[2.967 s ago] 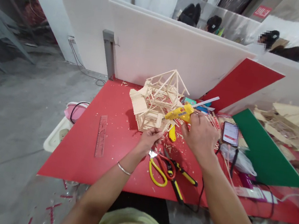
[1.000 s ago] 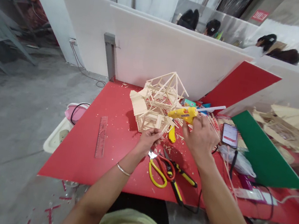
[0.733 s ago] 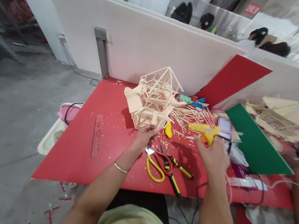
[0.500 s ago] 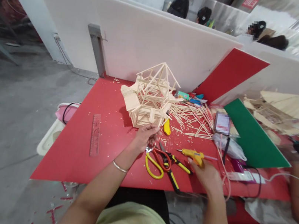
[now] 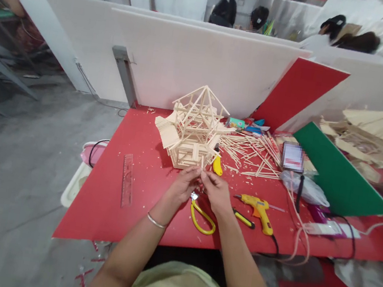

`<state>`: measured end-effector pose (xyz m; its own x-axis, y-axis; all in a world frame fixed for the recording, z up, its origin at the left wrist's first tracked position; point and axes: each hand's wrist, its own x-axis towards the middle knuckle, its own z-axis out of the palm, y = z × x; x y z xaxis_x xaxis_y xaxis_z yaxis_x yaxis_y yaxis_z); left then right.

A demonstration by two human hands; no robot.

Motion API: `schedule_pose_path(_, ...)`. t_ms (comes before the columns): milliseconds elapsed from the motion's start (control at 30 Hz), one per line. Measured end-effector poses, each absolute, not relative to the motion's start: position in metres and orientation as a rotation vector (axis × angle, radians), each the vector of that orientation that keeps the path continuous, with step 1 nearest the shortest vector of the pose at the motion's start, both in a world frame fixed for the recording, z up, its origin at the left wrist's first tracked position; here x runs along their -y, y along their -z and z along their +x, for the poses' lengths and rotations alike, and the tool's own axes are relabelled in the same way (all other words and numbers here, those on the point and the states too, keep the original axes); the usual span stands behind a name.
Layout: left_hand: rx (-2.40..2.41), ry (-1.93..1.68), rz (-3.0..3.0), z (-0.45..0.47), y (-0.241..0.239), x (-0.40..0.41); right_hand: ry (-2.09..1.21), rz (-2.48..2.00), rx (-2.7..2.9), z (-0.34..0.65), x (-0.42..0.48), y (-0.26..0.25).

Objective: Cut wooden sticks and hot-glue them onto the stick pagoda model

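Both hands meet just in front of a pagoda-like model of thin wooden sticks (image 5: 198, 130), fingertips together. My left hand (image 5: 183, 184) is closed in a pinch, and my right hand (image 5: 218, 191) is pinched beside it. A short, thin wooden stick (image 5: 202, 163) stands up between their fingertips; its lower end is hidden. Under the wrists lie scissors with a yellow handle loop (image 5: 203, 220), partly covered, and a tool with a black and yellow handle (image 5: 243, 217). To the right, a yellow glue gun (image 5: 257, 210) lies on its side on the red table.
A clear ruler (image 5: 127, 181) lies left on the red table (image 5: 94, 215). Loose sticks (image 5: 247, 154) and a yellow-handled cutter (image 5: 217, 165) lie right of the model. A green board (image 5: 341, 175) leans farther right; a white partition (image 5: 203, 64) stands behind.
My right hand has let go of the glue gun, which now lies on the table, and has moved left to meet my left hand at the stick. The view has shifted slightly.
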<state>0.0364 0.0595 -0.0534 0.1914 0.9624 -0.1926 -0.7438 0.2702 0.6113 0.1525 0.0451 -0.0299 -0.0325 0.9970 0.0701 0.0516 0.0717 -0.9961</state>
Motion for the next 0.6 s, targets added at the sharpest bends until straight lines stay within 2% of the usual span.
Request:
schedule_pose_path(367, -0.736, -1.300, 0.346, 0.028, 0.033, -0.077, -1.016, -1.194, 1.340, 0.145, -0.075, 0.011)
schedule_pose_path(600, -0.829, -1.300, 0.396, 0.028, 0.022, -0.089, -0.900, -1.206, 1.461, 0.143, -0.087, 0.016)
